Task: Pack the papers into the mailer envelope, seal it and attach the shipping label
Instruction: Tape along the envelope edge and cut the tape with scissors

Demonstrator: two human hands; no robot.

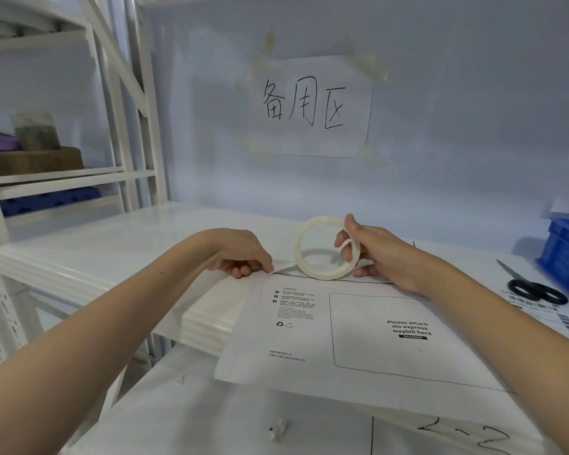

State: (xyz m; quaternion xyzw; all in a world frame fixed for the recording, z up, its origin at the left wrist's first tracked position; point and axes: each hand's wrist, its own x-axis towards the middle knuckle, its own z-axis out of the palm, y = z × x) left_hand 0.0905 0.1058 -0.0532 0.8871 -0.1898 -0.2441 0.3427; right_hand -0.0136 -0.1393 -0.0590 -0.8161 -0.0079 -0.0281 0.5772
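Note:
A white mailer envelope (352, 336) lies flat on the white shelf, its near part hanging over the shelf's front edge. It carries a printed box reading "Please attach sto express waybill here". My right hand (380, 254) grips a white tape roll (326, 247), standing on edge at the envelope's far flap line. My left hand (243, 257) pinches the free end of the tape at the envelope's far left corner. A shipping label (559, 318) with barcodes lies at the right edge.
Black-handled scissors (532, 289) lie on the label sheets at the right, next to a blue plastic bin (565, 254). A white rack (63, 178) with boxes stands at the left. A handwritten paper sign (309, 106) is taped to the wall behind.

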